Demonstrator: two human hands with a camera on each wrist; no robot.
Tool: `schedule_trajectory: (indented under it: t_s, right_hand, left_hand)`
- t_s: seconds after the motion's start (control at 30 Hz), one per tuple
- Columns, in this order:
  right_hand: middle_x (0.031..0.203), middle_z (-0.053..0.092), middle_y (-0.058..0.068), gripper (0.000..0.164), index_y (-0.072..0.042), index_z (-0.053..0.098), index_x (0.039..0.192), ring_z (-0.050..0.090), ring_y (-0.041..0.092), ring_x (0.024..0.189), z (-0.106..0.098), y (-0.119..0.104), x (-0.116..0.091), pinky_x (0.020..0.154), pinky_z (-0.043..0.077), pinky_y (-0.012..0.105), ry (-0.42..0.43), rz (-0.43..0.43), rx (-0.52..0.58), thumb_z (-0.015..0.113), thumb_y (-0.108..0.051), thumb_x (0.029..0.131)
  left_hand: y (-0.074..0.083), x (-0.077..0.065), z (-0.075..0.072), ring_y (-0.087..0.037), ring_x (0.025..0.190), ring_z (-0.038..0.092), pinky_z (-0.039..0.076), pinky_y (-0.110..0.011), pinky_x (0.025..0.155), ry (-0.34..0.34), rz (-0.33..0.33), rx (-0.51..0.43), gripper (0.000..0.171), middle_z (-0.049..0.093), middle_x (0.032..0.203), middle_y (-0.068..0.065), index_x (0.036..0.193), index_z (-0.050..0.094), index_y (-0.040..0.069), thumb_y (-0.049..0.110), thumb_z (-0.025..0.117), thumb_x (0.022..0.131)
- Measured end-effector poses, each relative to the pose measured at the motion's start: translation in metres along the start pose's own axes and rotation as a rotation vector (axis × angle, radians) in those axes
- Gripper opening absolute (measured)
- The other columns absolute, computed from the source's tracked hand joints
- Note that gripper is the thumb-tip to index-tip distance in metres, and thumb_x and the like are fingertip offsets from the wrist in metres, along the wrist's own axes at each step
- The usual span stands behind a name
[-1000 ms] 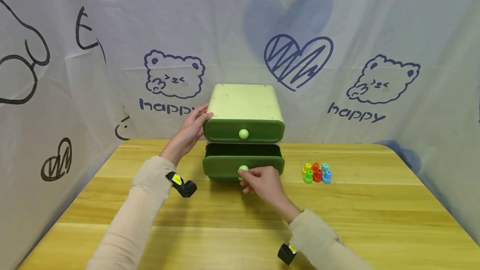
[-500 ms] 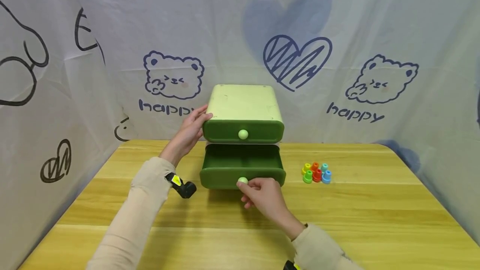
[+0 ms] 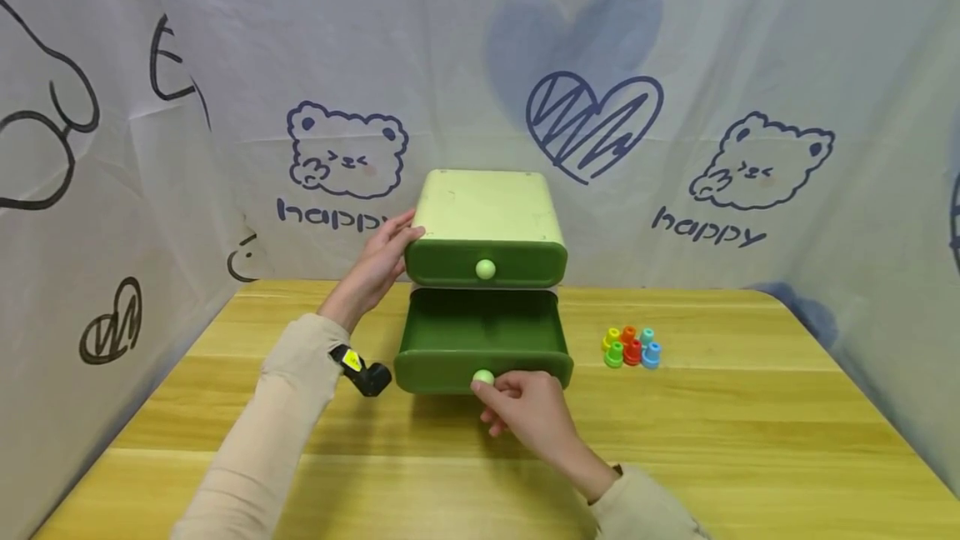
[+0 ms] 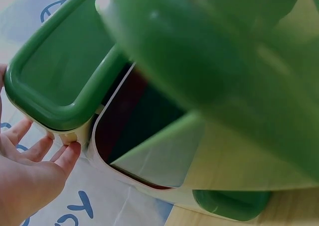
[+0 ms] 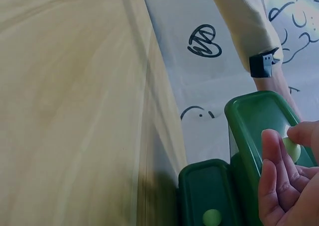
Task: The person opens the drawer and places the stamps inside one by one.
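Observation:
A small chest of drawers (image 3: 487, 202) with a pale yellow-green top stands at the back of the table. Its middle drawer (image 3: 442, 369) is pulled well out, and no contents show inside. My right hand (image 3: 536, 415) pinches that drawer's round light-green knob (image 3: 483, 377) between thumb and fingers. On the chest's left side rests my left hand (image 3: 371, 269), its fingers extended along the wall near the top drawer (image 3: 450, 263), which is closed. Below, the bottom drawer (image 5: 199, 191) appears closed in the right wrist view; the pulled drawer hides it from the head view.
Several small coloured pegs (image 3: 632, 352) in yellow, orange, red, green and blue stand grouped on the wooden table (image 3: 712, 423), right of the chest. A printed white cloth (image 3: 465, 48) hangs behind and at both sides.
The middle drawer has slid toward me from slightly open to well out, my right hand moving with its knob. My left hand stays on the chest's side.

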State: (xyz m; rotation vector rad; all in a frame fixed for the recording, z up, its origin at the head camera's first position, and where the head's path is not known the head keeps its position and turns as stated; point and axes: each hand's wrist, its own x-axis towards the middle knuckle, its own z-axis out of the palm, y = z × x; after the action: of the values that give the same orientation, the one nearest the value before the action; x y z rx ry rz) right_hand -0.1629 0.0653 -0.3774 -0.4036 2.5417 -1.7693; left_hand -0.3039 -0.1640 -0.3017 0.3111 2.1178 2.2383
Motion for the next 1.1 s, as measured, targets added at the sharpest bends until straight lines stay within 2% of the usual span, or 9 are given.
schedule_trajectory:
  t_s: [0.13,0.3,0.63,0.9,1.1]
  right_hand:
    - [0.06,0.066,0.001,0.031,-0.002,0.071,0.076,0.062,0.016,0.049,0.0,-0.002,-0.007,0.047,0.052,0.029,-0.008,-0.001,0.012,0.071,-0.031,0.088]
    - [0.06,0.066,-0.001,0.032,-0.004,0.071,0.075,0.062,0.015,0.049,-0.001,-0.004,-0.013,0.042,0.045,0.022,-0.014,-0.003,-0.004,0.072,-0.034,0.087]
    - [0.06,0.066,0.003,0.031,0.0,0.071,0.078,0.062,0.015,0.05,0.0,-0.001,-0.021,0.049,0.056,0.032,-0.033,0.018,0.032,0.073,-0.029,0.087]
    - [0.06,0.066,0.002,0.03,-0.001,0.072,0.076,0.063,0.019,0.05,0.0,0.006,-0.024,0.048,0.049,0.022,-0.06,-0.011,-0.033,0.071,-0.028,0.088]
    - [0.062,0.067,0.005,0.029,-0.001,0.072,0.078,0.064,0.023,0.051,0.0,0.009,-0.026,0.049,0.048,0.022,-0.097,-0.044,-0.074,0.068,-0.027,0.091]
  left_hand:
    - [-0.001,0.001,-0.001,-0.026,0.138,0.03,0.032,-0.039,0.111,-0.001,0.0,0.007,0.067,0.02,0.157,-0.012,0.154,0.018,0.007,0.024,0.051,0.097]
    - [0.001,0.003,-0.001,-0.025,0.139,0.029,0.03,-0.037,0.112,-0.002,-0.007,0.002,0.067,0.019,0.157,-0.012,0.154,0.018,0.008,0.024,0.051,0.098]
    - [0.0,0.0,-0.002,-0.026,0.138,0.031,0.032,-0.038,0.111,-0.003,-0.019,0.013,0.067,0.02,0.157,-0.012,0.154,0.018,0.008,0.024,0.051,0.098]
    - [0.0,0.001,-0.004,-0.026,0.138,0.031,0.033,-0.038,0.111,-0.012,-0.02,0.022,0.067,0.021,0.156,-0.012,0.154,0.018,0.007,0.025,0.05,0.099]
    - [-0.001,0.002,-0.003,-0.025,0.138,0.031,0.032,-0.037,0.111,-0.004,-0.024,0.016,0.067,0.02,0.157,-0.011,0.154,0.018,0.008,0.025,0.051,0.098]
